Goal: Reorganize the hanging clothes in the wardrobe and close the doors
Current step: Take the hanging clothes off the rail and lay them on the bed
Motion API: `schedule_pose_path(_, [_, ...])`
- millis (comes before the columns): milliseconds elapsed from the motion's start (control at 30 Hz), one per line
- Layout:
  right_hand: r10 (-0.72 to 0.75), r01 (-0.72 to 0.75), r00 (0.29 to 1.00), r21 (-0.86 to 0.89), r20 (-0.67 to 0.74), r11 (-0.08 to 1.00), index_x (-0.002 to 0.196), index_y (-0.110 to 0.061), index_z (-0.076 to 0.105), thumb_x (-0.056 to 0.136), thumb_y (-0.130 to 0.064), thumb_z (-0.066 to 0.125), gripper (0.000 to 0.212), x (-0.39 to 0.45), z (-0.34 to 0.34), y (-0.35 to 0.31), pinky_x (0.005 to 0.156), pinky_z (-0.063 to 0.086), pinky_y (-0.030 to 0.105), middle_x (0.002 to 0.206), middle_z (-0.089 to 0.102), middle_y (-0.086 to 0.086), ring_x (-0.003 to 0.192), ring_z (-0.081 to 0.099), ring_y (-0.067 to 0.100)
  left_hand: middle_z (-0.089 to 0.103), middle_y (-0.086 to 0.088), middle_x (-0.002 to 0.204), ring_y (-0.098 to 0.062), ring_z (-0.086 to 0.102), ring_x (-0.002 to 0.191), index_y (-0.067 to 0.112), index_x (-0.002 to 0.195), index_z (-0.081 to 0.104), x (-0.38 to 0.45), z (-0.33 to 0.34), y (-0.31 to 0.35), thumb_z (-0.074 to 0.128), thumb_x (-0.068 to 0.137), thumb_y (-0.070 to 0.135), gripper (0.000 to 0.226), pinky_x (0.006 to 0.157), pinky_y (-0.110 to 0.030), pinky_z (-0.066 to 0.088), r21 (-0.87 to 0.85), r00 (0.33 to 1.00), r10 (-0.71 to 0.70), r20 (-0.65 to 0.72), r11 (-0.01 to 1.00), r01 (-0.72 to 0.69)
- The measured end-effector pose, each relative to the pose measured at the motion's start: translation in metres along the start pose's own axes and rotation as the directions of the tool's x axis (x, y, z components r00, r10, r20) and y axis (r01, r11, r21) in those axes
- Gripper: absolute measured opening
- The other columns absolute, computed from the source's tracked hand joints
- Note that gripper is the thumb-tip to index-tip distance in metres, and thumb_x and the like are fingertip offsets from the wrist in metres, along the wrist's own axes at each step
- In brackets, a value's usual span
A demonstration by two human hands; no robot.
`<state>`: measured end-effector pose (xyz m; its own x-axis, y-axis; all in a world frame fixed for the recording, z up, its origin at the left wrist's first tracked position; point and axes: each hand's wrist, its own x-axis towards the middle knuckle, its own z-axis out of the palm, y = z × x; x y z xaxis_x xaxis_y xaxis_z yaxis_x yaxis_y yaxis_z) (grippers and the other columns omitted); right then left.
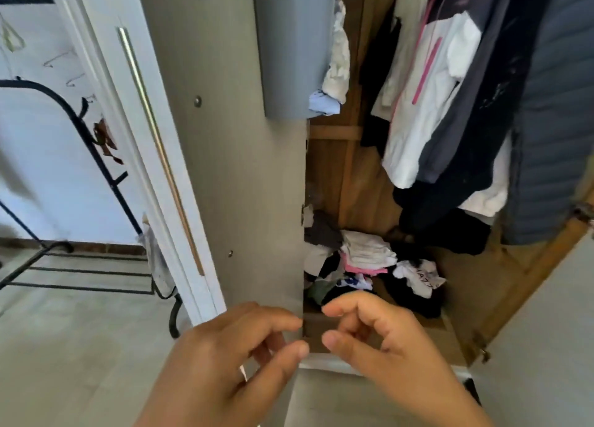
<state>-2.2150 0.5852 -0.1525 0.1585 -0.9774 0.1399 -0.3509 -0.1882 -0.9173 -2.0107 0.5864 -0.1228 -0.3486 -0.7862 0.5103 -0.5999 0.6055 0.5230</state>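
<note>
The wardrobe stands open. Its grey left door [231,156] is swung outward, showing its inner face. Inside hang a white jacket with pink zips [427,98], a dark navy jacket [475,111] and a quilted grey-blue coat [553,130] at the right. A loose heap of clothes [369,266] lies on the wardrobe floor. My left hand [231,362] and my right hand [385,340] hover low in front of the door's bottom edge, fingers loosely curled, fingertips close together, holding nothing I can see.
A white room door with a long metal handle [160,150] stands behind the grey door. A black metal rack [96,176] fills the left side over a pale tiled floor [80,346]. The wardrobe's right door [546,330] is open at the lower right.
</note>
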Motion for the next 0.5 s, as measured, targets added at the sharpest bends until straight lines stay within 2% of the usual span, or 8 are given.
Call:
schedule_pose_path(133, [0.034, -0.036, 0.991, -0.011, -0.129, 0.999, 0.090, -0.028, 0.065, 0.078, -0.017, 0.074, 0.018, -0.021, -0.047, 0.006, 0.058, 0.043, 0.018, 0.064, 0.060, -0.010, 0.058, 0.051, 0.006, 0.060, 0.028, 0.080, 0.011, 0.058, 0.068, 0.048, 0.094, 0.058, 0.027, 0.039, 0.019, 0.053, 0.074, 0.062, 0.025, 0.056, -0.002, 0.041, -0.046, 0.992, 0.036, 0.122, 0.998, -0.030])
schedule_pose_path(233, [0.040, -0.042, 0.969, -0.002, -0.242, 0.999, 0.090, -0.025, 0.066, 0.077, -0.015, 0.074, 0.018, -0.032, -0.086, 0.018, 0.059, 0.044, 0.020, 0.064, 0.061, -0.008, 0.057, 0.051, 0.006, 0.060, 0.030, 0.087, 0.007, 0.060, 0.077, 0.059, 0.094, 0.054, 0.053, 0.072, 0.035, 0.046, 0.068, 0.069, 0.029, 0.065, -0.012, 0.047, -0.091, 0.981, 0.047, 0.190, 0.995, -0.030])
schedule_pose_path(300, [0.033, -0.035, 0.953, 0.000, -0.301, 0.999, 0.090, -0.025, 0.066, 0.077, -0.014, 0.073, 0.018, -0.038, -0.117, 0.028, 0.059, 0.044, 0.020, 0.064, 0.061, -0.007, 0.057, 0.050, 0.005, 0.060, 0.029, 0.090, 0.003, 0.060, 0.078, 0.063, 0.093, 0.053, 0.074, 0.098, 0.050, 0.044, 0.068, 0.072, 0.029, 0.066, -0.016, 0.048, -0.112, 0.975, 0.093, 0.203, 0.991, -0.071])
schedule_pose_path(400, [0.017, -0.024, 0.936, -0.014, -0.351, 1.000, 0.089, -0.026, 0.065, 0.078, -0.015, 0.072, 0.017, -0.041, -0.165, 0.040, 0.057, 0.041, 0.014, 0.063, 0.061, -0.005, 0.057, 0.050, 0.002, 0.058, 0.028, 0.092, 0.002, 0.059, 0.072, 0.054, 0.100, 0.051, 0.108, 0.140, 0.072, 0.043, 0.073, 0.068, 0.032, 0.063, -0.025, 0.051, -0.106, 0.963, 0.152, 0.221, 0.986, -0.131])
schedule_pose_path(500, [-0.012, -0.012, 0.916, -0.057, -0.401, 0.998, 0.088, -0.027, 0.065, 0.078, -0.016, 0.073, 0.016, -0.039, -0.215, 0.053, 0.055, 0.040, 0.014, 0.063, 0.061, 0.000, 0.056, 0.049, 0.004, 0.058, 0.025, 0.089, 0.002, 0.056, 0.071, 0.046, 0.102, 0.054, 0.146, 0.179, 0.099, 0.042, 0.075, 0.066, 0.036, 0.061, -0.023, 0.047, -0.090, 0.957, 0.191, 0.220, 0.980, -0.175])
